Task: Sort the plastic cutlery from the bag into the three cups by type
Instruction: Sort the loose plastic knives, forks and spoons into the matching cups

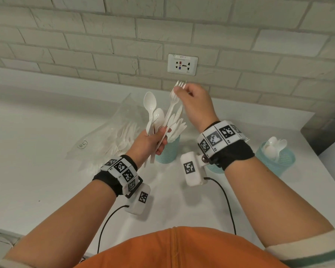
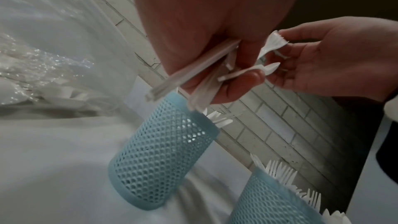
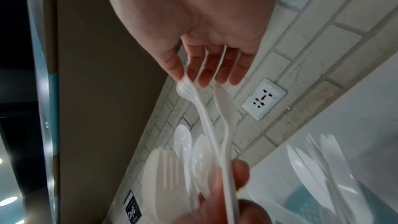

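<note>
My left hand (image 1: 159,138) grips a bundle of white plastic cutlery by the handles, with two spoons (image 1: 150,102) sticking up. My right hand (image 1: 179,89) pinches the head of a fork (image 1: 172,105) whose handle still sits in that bundle. The wrist views show the same: right fingertips (image 3: 181,72) on the fork head (image 3: 185,89), left fingers round the handles (image 2: 193,69). Three teal mesh cups stand below: the left cup (image 1: 168,151) holds knives, the middle cup (image 1: 214,169) is mostly hidden by my right wrist, the right cup (image 1: 275,159) holds spoons. In the left wrist view the second cup (image 2: 269,198) holds forks.
A clear plastic bag (image 1: 108,132) with more white cutlery lies on the white counter (image 1: 37,161) left of the cups. A brick wall with a socket (image 1: 182,64) rises close behind. The counter ends at the right, past the spoon cup. Cables hang from my wrist cameras.
</note>
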`<state>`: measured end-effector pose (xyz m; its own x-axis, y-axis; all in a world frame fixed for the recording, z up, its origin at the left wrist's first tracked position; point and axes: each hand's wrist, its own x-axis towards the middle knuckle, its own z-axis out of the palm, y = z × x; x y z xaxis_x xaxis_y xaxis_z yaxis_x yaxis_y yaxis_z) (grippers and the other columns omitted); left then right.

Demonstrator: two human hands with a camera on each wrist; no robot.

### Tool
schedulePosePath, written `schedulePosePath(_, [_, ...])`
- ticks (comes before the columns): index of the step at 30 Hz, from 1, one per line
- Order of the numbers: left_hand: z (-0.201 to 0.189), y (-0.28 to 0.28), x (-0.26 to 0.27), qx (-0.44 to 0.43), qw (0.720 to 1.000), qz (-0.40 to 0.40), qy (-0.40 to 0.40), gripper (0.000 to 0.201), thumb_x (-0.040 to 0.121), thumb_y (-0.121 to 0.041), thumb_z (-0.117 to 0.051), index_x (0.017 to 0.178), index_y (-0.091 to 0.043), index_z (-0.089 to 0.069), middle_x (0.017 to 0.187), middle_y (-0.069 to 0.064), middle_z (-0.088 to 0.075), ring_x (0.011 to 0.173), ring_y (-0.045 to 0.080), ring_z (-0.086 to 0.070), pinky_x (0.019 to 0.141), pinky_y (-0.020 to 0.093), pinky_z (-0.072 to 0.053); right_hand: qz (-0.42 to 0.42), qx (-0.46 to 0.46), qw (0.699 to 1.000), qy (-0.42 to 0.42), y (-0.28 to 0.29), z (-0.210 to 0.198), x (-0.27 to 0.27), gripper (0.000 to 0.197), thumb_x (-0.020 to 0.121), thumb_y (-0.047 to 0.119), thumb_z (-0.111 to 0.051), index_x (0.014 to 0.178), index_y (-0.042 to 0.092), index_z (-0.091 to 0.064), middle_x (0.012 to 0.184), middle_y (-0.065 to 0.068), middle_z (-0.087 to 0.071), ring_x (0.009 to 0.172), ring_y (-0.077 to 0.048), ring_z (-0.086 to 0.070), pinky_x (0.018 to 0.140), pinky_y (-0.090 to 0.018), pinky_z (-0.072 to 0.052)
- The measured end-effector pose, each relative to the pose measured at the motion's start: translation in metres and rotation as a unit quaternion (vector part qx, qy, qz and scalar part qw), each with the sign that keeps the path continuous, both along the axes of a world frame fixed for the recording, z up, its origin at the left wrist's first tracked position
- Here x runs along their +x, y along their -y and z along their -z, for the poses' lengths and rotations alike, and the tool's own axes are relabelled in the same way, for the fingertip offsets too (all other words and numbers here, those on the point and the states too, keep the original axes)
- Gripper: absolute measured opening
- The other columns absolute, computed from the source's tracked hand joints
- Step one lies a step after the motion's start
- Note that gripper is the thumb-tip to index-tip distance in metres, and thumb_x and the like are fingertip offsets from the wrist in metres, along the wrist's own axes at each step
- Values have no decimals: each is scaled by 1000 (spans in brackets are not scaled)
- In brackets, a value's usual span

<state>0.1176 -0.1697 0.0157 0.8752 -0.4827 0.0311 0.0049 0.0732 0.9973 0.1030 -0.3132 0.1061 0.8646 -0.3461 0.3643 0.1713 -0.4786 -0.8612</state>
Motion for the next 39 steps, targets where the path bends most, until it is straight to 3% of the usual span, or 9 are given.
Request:
schedulePosePath(7, [5, 2, 5, 19, 999, -31, -5, 23, 98, -30, -48, 85, -18, -63, 60, -2, -44, 42, 4, -33, 43, 17, -29, -53, 77, 995, 28, 0, -7, -8, 20, 101, 24, -39, 83, 22, -47, 85, -3, -66, 78, -12, -67, 65, -24, -52])
schedulePosePath(12, [11, 0, 7, 46, 998, -48, 6, 29, 98, -33, -46, 110, -12, -64, 63, -2, -42, 46, 5, -34, 44, 17, -31, -15, 94, 986, 137, 3, -15, -15, 20, 103, 26, -30, 85, 26, -41, 77, -1, -70, 76, -15, -69, 77, -31, -54])
schedulePosePath(16, [10, -1, 6, 12, 999, -28, -28, 28, 100, -32, -43, 109, -17, -64, 62, -6, -38, 47, 5, -31, 44, 16, -29, -22, 76, 982, 172, 4, -17, -19, 18, 103, 23, -32, 87, 25, -41, 72, -2, -54, 61, -12, -57, 64, -23, -50])
schedulePosePath(20, [6, 0, 3, -14, 998, 12, -62, 28, 100, -30, -43, 114, -16, -62, 64, -4, -36, 48, 6, -28, 43, 16, -24, -43, 34, 997, 50, 3, 5, -18, 19, 94, 36, -52, 93, 17, -49, 67, 8, -49, 60, -10, -46, 58, -25, -42])
schedulePosePath(24, [0, 0, -2, -46, 987, 93, -123, 27, 99, -28, -41, 112, -13, -61, 61, -5, -35, 46, 6, -23, 41, 18, -14, -90, -9, 994, -67, 5, 31, -17, 17, 82, 28, -70, 96, 21, -64, 96, 3, -63, 82, -8, -59, 68, -15, -45])
schedulePosePath(27, [-3, 0, -5, -31, 980, 121, -152, 24, 98, -29, -43, 105, -15, -61, 59, -7, -34, 44, 4, -22, 36, 15, -15, -138, 4, 987, -84, 2, 31, -23, 12, 82, 17, -69, 92, 24, -67, 112, -10, -60, 93, -14, -60, 68, -9, -46])
schedulePosePath(30, [-2, 2, -7, -11, 980, 124, -158, 20, 98, -29, -44, 99, -16, -59, 60, -7, -33, 44, 4, -21, 35, 13, -17, -177, 33, 977, -116, 0, 28, -28, 17, 81, 1, -64, 89, 15, -67, 103, -12, -54, 77, -16, -57, 57, -11, -47])
schedulePosePath(36, [-6, 13, -11, -7, 986, 119, -112, 21, 93, -37, -54, 84, -19, -48, 64, -5, -29, 47, 5, -19, 36, 13, -19, -147, 21, 985, -87, 11, 33, -28, 11, 81, 15, -73, 86, 11, -64, 83, -4, -65, 75, -13, -60, 73, -28, -50])
schedulePosePath(39, [-11, 18, -12, -33, 989, 103, -102, 40, 86, -59, -49, 88, -19, -46, 63, -6, -29, 48, 5, -18, 37, 13, -19, -136, 40, 988, -60, 21, 33, -33, 11, 86, 15, -67, 88, 10, -57, 90, -9, -69, 78, -9, -62, 75, -18, -47])
